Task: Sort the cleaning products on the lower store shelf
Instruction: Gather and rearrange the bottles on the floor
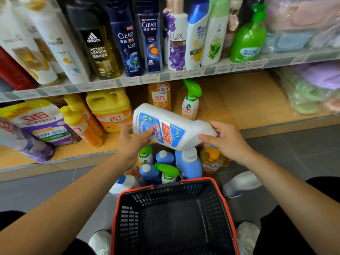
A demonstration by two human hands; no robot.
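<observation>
A white cleaner bottle [169,126] with a blue label lies sideways in the air in front of the lower shelf [239,100]. My left hand [131,138] grips its base end and my right hand [223,138] grips its neck end. On the lower shelf stand a yellow jug [110,109], orange bottles [82,124], an orange dish-soap bottle [159,95] and a green-trigger spray bottle [190,100]. On the floor below the held bottle stand several blue bottles [189,162], green-trigger sprays [168,173] and an orange pump bottle [211,161].
A black basket with a red rim [173,218] sits on the floor between my feet, with nothing inside. White bottles lie on the floor at its left [123,183] and right [241,183]. Purple detergent bags [40,124] fill the shelf's left. The upper shelf [165,74] holds shampoos.
</observation>
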